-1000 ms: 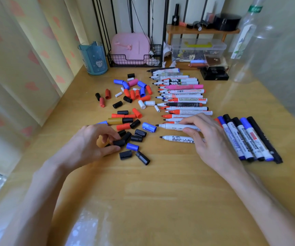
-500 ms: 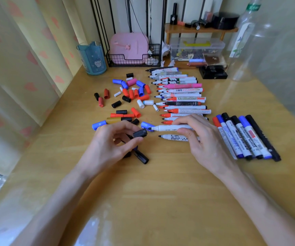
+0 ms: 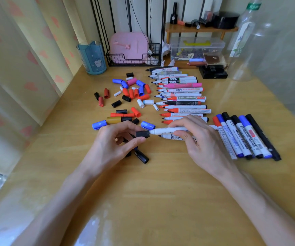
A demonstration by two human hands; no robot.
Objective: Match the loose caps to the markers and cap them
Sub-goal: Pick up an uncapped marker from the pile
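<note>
My left hand (image 3: 113,144) pinches a black cap (image 3: 142,134) between thumb and fingers, and the cap sits over the tip of a white marker (image 3: 168,130). My right hand (image 3: 199,139) grips that marker's barrel, holding it level just above the table. Under it lies another white marker (image 3: 171,137) on the wood. Loose caps (image 3: 132,96) in red, blue, black and white are scattered to the left. A row of uncapped markers (image 3: 182,96) runs back across the middle. Several capped markers (image 3: 246,137) lie side by side at the right.
A blue cup (image 3: 93,58) and a wire basket (image 3: 134,58) with a pink case stand at the back of the wooden table (image 3: 161,192). A clear plastic box (image 3: 196,47), a small wooden shelf (image 3: 201,29) and a black box (image 3: 213,71) stand at the back right. Curtains hang at the left.
My left hand picked a black cap out of the pile and carried it right. My right hand lifted the white marker, and cap and tip have come together.
</note>
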